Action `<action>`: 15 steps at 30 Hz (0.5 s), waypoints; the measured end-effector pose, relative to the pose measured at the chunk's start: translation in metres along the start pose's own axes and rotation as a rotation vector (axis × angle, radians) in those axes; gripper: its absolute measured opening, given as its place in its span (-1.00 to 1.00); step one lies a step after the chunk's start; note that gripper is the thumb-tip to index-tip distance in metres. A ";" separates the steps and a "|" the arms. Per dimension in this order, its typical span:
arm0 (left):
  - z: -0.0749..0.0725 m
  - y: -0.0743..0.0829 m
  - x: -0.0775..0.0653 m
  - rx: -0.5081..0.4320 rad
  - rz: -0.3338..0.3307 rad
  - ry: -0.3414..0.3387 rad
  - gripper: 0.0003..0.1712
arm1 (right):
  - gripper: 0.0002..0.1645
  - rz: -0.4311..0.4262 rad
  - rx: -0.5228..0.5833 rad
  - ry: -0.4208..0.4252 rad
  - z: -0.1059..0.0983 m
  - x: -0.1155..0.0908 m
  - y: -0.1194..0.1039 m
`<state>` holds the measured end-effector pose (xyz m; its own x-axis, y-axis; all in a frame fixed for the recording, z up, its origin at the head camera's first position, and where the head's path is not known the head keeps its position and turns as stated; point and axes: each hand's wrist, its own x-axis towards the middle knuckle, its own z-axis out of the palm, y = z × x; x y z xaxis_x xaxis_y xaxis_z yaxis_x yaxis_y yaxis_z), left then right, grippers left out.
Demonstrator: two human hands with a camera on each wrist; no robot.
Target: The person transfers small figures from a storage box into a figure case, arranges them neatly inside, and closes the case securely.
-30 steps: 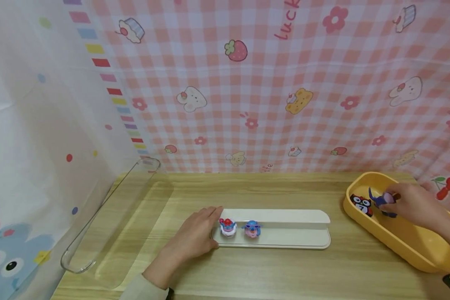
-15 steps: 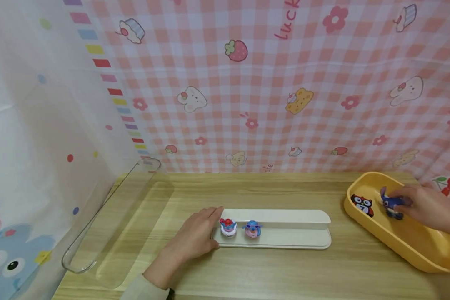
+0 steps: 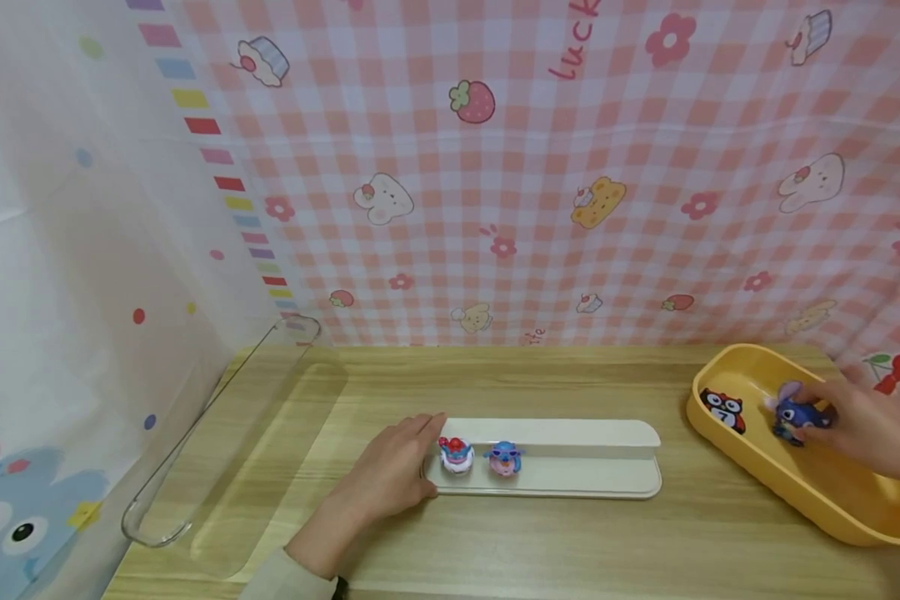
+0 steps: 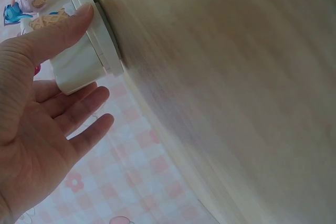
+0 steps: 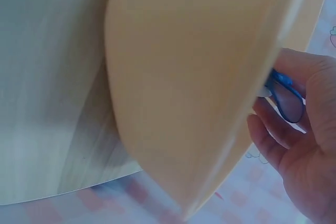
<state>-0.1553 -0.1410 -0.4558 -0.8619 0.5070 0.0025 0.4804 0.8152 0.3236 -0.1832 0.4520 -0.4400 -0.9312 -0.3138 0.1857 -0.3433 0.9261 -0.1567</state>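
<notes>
Left fingers (image 4: 86, 109) grip the white stand (image 3: 585, 475); right fingers (image 5: 265, 139) pinch a blue figurine (image 3: 792, 413).

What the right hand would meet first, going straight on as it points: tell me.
Probably the owl piece in the yellow bin, ahead of the blue figure the right hand holds. Height is unclear; the hand may pass over.

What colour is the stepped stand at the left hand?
The stepped stand is off-white, seen best in the head view.
</notes>
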 end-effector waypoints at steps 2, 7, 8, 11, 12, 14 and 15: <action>0.000 0.000 0.000 0.001 0.001 0.001 0.09 | -0.55 0.012 0.000 0.004 0.001 -0.002 0.001; 0.000 -0.001 0.000 -0.001 0.001 0.002 0.09 | -0.51 0.098 0.006 -0.071 -0.003 -0.004 0.001; 0.000 -0.001 0.000 0.000 0.001 0.003 0.09 | -0.50 0.111 0.006 -0.087 -0.003 -0.004 0.001; 0.000 -0.001 -0.001 0.004 0.002 0.005 0.10 | -0.50 0.131 -0.002 -0.103 -0.004 -0.005 0.001; 0.000 -0.001 -0.001 0.004 0.002 0.005 0.10 | -0.50 0.134 -0.004 -0.098 -0.003 -0.006 0.001; 0.000 -0.001 -0.001 0.004 0.001 0.004 0.09 | -0.49 0.140 -0.004 -0.099 -0.003 -0.007 0.001; 0.000 -0.001 -0.001 0.003 0.001 0.003 0.09 | -0.49 0.142 -0.004 -0.099 -0.003 -0.007 0.001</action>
<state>-0.1550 -0.1417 -0.4564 -0.8618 0.5071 0.0054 0.4819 0.8155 0.3205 -0.1765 0.4553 -0.4388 -0.9778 -0.1989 0.0653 -0.2073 0.9633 -0.1705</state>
